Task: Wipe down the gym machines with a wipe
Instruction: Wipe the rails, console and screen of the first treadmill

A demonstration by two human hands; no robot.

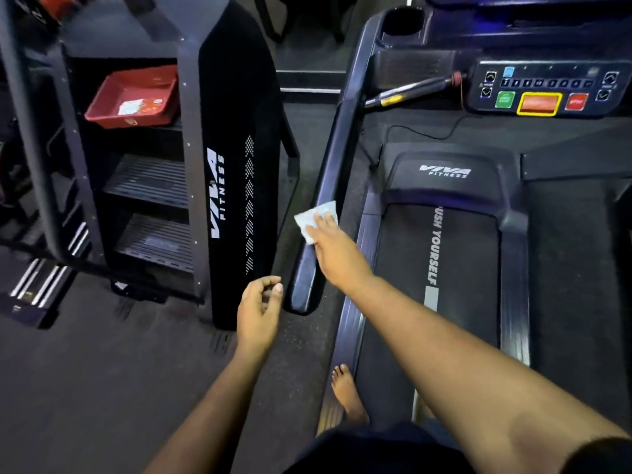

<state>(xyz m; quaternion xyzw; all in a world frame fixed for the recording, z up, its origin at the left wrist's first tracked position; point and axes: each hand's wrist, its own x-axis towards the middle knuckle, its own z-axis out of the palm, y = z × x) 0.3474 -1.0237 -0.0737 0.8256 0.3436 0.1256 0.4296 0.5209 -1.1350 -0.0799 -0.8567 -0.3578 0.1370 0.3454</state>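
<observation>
Right hand (328, 244) presses wipe (313, 218) flat on treadmill handrail (337, 155).

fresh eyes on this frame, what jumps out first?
The right hand pressing a white wipe onto the treadmill's left handrail, mid-frame. Next, the lit console at upper right, with green, orange and red buttons. At upper left, a red tray sits on a step of the stair-climber; the left hand hangs idle, holding nothing.
</observation>
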